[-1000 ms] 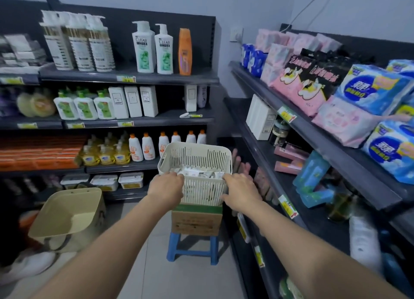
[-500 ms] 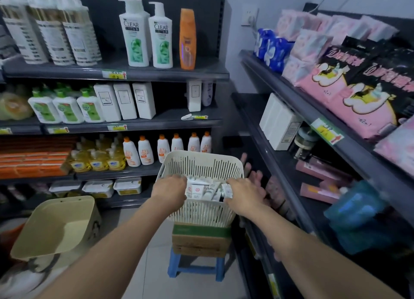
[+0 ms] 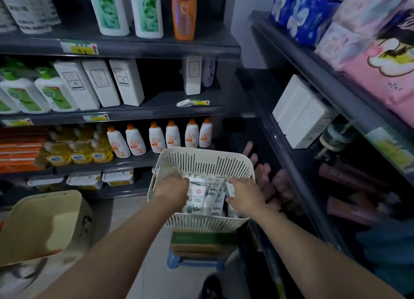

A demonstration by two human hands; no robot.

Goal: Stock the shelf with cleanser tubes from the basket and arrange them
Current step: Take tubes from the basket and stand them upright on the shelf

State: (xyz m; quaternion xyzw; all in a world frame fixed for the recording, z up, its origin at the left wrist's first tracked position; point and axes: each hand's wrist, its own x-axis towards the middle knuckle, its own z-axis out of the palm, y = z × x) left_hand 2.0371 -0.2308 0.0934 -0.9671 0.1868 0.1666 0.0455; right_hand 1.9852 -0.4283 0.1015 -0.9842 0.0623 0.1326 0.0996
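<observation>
A white slotted basket point(image 3: 202, 162) rests on a cardboard box point(image 3: 201, 240) on a blue stool point(image 3: 197, 261). Several white cleanser tubes point(image 3: 207, 197) lie piled inside it. My left hand point(image 3: 172, 192) reaches into the basket's left side, fingers pushed down among the tubes, so its grip is hidden. My right hand point(image 3: 245, 197) is in the right side, thumb and fingers curled on a white tube point(image 3: 230, 188). Right of the basket, the dark shelf point(image 3: 291, 164) holds upright pink tubes point(image 3: 265, 175).
A beige bin point(image 3: 40, 225) sits tilted at lower left. Behind the basket, shelves carry orange-capped bottles point(image 3: 156, 139), white boxes point(image 3: 100, 83) and shampoo bottles point(image 3: 145, 10). On the right shelving are white boxes point(image 3: 300, 113), pink tubes lying flat point(image 3: 347, 180) and pink packs point(image 3: 380, 68).
Both hands moved from the basket's near rim down into it, onto the tubes. The view has come closer to the basket and shelves.
</observation>
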